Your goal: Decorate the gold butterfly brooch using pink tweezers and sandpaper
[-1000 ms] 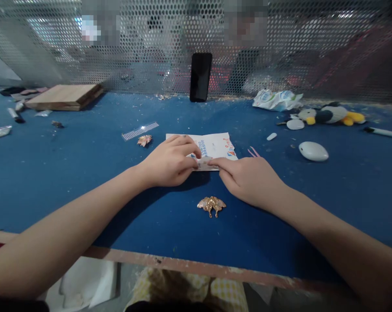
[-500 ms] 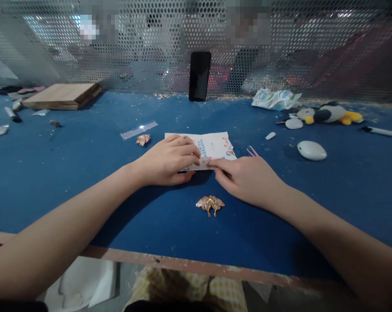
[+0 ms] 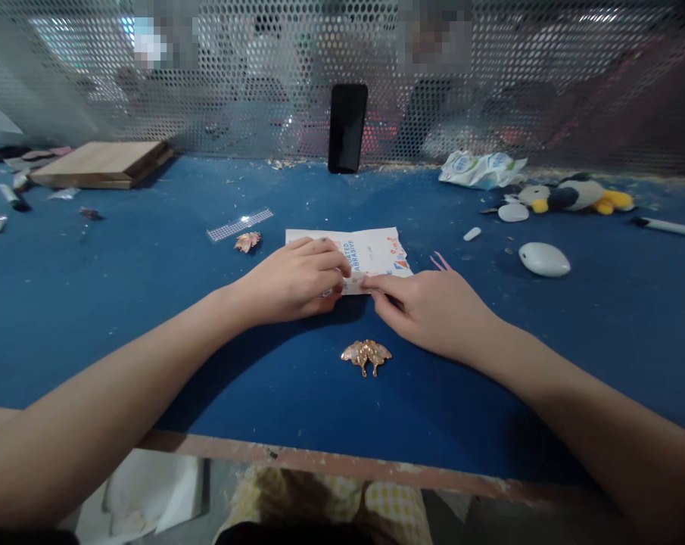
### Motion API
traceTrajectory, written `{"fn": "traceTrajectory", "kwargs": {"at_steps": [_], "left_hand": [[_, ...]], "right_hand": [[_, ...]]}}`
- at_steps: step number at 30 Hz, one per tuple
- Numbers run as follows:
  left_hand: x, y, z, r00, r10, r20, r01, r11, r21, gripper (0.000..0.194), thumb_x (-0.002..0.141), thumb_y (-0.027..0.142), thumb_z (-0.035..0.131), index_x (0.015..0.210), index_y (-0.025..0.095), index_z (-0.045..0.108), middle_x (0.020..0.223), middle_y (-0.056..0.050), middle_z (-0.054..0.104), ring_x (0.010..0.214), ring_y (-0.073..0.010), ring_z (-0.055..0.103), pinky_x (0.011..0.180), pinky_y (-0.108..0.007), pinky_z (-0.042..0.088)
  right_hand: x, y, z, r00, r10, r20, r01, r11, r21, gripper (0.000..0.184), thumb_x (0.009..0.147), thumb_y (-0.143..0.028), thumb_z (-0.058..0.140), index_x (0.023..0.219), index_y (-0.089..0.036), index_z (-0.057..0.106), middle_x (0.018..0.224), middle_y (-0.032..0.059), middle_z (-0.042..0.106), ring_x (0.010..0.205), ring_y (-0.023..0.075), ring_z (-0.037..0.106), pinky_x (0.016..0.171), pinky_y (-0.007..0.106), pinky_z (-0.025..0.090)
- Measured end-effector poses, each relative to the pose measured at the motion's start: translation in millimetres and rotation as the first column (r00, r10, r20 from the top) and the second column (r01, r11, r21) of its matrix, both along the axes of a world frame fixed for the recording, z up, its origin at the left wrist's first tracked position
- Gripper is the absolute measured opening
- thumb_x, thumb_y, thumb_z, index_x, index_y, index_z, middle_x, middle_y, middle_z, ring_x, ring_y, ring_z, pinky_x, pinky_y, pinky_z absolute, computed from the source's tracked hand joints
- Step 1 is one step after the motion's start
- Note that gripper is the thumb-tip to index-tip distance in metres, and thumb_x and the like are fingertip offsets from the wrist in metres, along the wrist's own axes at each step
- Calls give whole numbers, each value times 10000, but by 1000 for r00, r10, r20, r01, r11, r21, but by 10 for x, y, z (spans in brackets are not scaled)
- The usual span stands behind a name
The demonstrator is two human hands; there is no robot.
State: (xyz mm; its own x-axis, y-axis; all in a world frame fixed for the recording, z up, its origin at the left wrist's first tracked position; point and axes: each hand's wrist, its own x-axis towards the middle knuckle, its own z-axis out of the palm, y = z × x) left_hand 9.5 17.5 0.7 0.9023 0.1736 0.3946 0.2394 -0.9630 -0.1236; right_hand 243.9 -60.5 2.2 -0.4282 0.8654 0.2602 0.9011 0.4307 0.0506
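Note:
A white sheet of abrasive paper (image 3: 370,251) with printed lettering lies on the blue table (image 3: 149,303). My left hand (image 3: 294,280) rests on its left part, fingers curled and pinching its near edge. My right hand (image 3: 433,306) meets it from the right, fingertips closed on the same near edge. A small gold butterfly-shaped metal piece (image 3: 366,353) lies on the table just in front of both hands, touched by neither.
Behind stands a black phone (image 3: 347,127) against a perforated metal screen (image 3: 546,83). A wooden board (image 3: 101,163) lies far left, a small leaf-shaped piece (image 3: 247,241) and clear strip (image 3: 240,225) left of the paper. White oval object (image 3: 543,259), plush toy (image 3: 572,197), crumpled packet (image 3: 481,168) and pen (image 3: 665,225) right.
Both hands stay on the paper's near edge; the fingers shifted only slightly. The view drifted a little.

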Motion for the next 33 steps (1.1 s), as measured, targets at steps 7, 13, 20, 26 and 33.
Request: {"fn": "traceTrajectory", "kwargs": {"at_steps": [7,13,20,26,33], "left_hand": [[15,-12,-23,996,69,-51,-72,996,-54,183,992,222,510,970,142,673,1178,-92,738,1083,-268,649,919,-391,501],[-5,-31,-13,998,66,-13,-67,993,-101,187,865,208,582,1021,153,671,1142,-108,720,1056,-273,649,881,-399,508],[7,5,-38,999,15,47,-13,999,-52,180,965,209,546,900,167,709,1106,-84,764,969,-235,675,826,-372,514],[16,12,-24,999,-15,46,20,993,-116,158,941,174,567,903,148,718,1082,-88,766,962,-232,670,884,-367,532],[32,12,-75,994,43,104,-13,964,-267,101,862,141,616,842,152,714,1069,-95,749,967,-222,664,890,-350,534]], "right_hand": [[4,3,-5,1000,7,-12,-7,1000,1,375,964,-280,476,1146,-266,803,606,38,731,498,173,588,526,280,240],[10,7,-8,1000,6,-3,-6,1000,-22,377,966,-285,469,1139,-238,800,669,50,759,525,170,610,528,284,248],[3,-7,21,1000,4,12,-4,1000,-30,383,977,-288,456,1148,-242,795,627,46,735,512,163,587,528,282,229],[-4,-24,30,1000,2,15,-1,999,-35,395,982,-303,452,1188,-256,786,631,47,734,522,168,583,533,280,212],[-1,-20,20,1000,-12,14,13,999,-47,399,988,-331,456,1221,-293,777,616,36,717,515,159,552,539,279,210]]}}
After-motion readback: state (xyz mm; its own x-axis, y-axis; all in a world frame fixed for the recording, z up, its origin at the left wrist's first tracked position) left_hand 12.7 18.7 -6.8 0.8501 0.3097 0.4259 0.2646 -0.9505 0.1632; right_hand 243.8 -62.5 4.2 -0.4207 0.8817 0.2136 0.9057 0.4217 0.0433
